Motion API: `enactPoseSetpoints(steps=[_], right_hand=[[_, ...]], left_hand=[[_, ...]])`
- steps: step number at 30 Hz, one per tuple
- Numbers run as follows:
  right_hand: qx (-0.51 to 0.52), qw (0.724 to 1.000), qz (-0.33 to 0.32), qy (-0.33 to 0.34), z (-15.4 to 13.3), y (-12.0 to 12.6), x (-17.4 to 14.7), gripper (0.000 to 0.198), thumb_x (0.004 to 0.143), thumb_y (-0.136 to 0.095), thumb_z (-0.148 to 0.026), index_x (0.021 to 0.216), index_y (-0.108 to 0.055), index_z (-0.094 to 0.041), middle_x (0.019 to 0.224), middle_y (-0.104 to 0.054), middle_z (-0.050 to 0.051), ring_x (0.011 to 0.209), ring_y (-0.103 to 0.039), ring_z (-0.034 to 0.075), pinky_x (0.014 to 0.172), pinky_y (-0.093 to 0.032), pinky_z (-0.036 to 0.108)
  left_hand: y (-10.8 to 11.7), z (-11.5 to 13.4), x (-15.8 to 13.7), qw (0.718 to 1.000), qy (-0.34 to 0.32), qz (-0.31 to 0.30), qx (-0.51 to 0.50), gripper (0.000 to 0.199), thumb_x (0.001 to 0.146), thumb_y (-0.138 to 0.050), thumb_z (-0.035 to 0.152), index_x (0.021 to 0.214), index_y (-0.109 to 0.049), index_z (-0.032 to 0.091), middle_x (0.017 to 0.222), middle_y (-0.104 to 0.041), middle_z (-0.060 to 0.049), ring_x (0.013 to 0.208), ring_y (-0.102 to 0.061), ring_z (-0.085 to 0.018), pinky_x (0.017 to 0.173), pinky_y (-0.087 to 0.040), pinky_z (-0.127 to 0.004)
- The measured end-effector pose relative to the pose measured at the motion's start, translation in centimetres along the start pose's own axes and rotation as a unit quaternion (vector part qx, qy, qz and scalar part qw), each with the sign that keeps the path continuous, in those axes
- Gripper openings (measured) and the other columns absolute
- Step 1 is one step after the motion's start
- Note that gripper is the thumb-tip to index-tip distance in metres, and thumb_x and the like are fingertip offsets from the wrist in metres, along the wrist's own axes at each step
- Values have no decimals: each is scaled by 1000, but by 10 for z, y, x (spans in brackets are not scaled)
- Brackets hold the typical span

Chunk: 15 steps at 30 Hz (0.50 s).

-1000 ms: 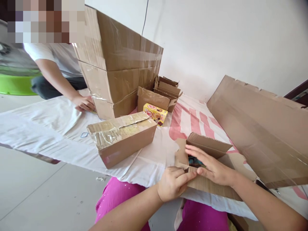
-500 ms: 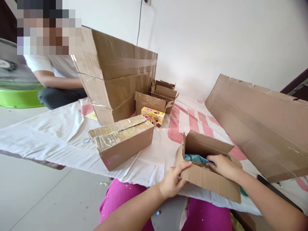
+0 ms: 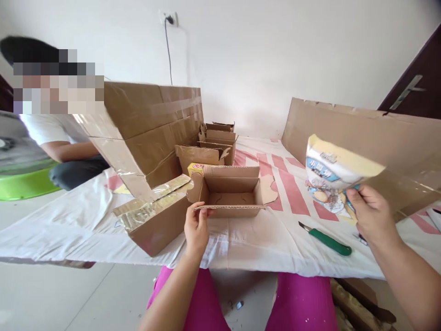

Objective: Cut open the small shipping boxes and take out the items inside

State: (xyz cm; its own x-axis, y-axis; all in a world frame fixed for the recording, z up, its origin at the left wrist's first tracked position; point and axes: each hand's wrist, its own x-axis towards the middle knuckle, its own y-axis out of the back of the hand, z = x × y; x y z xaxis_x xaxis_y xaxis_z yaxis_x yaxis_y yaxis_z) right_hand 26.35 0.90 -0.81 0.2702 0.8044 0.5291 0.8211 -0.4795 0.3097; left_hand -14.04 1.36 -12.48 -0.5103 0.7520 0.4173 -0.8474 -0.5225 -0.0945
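Note:
My left hand pinches the near flap of a small open cardboard box, whose inside shows bare. Raised on the right, my right hand grips a white, blue and yellow snack bag by its lower corner. Under it, on the cloth, lies a craft knife with a green handle and its blade out. Left of the open box stands a long cardboard box with shiny tape over its top. A yellow printed carton is partly hidden behind the open box.
Stacked large cartons rise at the left, with several open boxes beside them. A big cardboard sheet leans on the right. Another person sits at the far left. White and pink cloth covers the table.
My right hand has pulled the bag out of the box and lifted it to the right. The box has shifted left with my left hand. The green knife has come into full view.

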Motion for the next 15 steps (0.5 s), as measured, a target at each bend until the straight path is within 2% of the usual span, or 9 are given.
enactPoseSetpoints(steps=[2, 5, 6, 8, 9, 10, 12, 14, 15], right_hand=[[-39, 999, -29, -17, 17, 3, -13, 31, 87, -57, -51, 80, -61, -21, 67, -60, 0, 60, -54, 15, 56, -45, 26], [-119, 989, -83, -28, 42, -2, -37, 30, 86, -54, -49, 75, -62, -22, 63, -61, 0, 61, -57, 18, 58, -46, 28], [-132, 985, -104, -28, 51, -6, -47, 29, 86, -53, -48, 76, -63, -22, 66, -64, 1, 64, -60, 19, 61, -48, 30], [-130, 978, -160, -22, 66, -16, -65, 28, 86, -52, -46, 79, -65, -23, 77, -70, 3, 74, -66, 22, 71, -52, 33], [-124, 975, -186, -14, 73, -21, -73, 27, 86, -52, -45, 81, -66, -23, 83, -72, 4, 81, -67, 23, 76, -53, 35], [-120, 972, -204, -3, 78, -25, -81, 26, 86, -52, -44, 83, -67, -23, 89, -73, 6, 87, -68, 24, 81, -54, 37], [-119, 968, -217, 34, 87, -31, -94, 24, 86, -55, -42, 85, -67, -23, 96, -73, 8, 96, -67, 26, 88, -53, 42], [-124, 968, -205, 77, 93, -31, -103, 23, 85, -59, -43, 91, -68, -23, 104, -71, 10, 105, -65, 28, 93, -51, 46], [-129, 968, -196, 94, 96, -29, -108, 26, 83, -61, -44, 96, -67, -23, 109, -70, 11, 109, -63, 29, 96, -50, 47]], left_hand=[[3, -4, -1, 1000, 18, -9, 22, 45, 89, -55, 52, 120, -51, 20, 91, -65, -4, 82, -67, -17, 76, -54, -31], [-2, -11, -16, 1000, 21, 3, -1, 60, 88, -58, 48, 137, -32, 25, 119, -59, -10, 94, -66, -17, 81, -53, -32], [-5, -14, -24, 1000, 23, 20, -1, 61, 87, -60, 47, 136, -30, 26, 124, -56, -11, 94, -66, -17, 80, -53, -32], [-14, -19, -43, 999, 36, 30, 23, 52, 85, -62, 45, 127, -38, 24, 120, -55, -10, 89, -66, -16, 77, -54, -31], [-20, -21, -54, 998, 45, 5, 42, 44, 85, -62, 44, 119, -44, 23, 113, -57, -8, 87, -65, -16, 75, -54, -31], [-25, -22, -64, 996, 51, -46, 61, 36, 85, -61, 44, 112, -50, 22, 105, -60, -7, 86, -65, -17, 75, -54, -31], [-38, -22, -84, 976, 49, -189, 97, 27, 86, -60, 40, 104, -57, 21, 98, -63, -6, 90, -65, -20, 77, -54, -34], [-51, -18, -99, 941, 35, -315, 116, 31, 85, -61, 35, 112, -59, 21, 107, -65, -9, 102, -64, -23, 83, -54, -39], [-57, -15, -105, 926, 28, -358, 117, 39, 83, -64, 33, 120, -57, 22, 117, -63, -11, 111, -62, -25, 87, -54, -41]])
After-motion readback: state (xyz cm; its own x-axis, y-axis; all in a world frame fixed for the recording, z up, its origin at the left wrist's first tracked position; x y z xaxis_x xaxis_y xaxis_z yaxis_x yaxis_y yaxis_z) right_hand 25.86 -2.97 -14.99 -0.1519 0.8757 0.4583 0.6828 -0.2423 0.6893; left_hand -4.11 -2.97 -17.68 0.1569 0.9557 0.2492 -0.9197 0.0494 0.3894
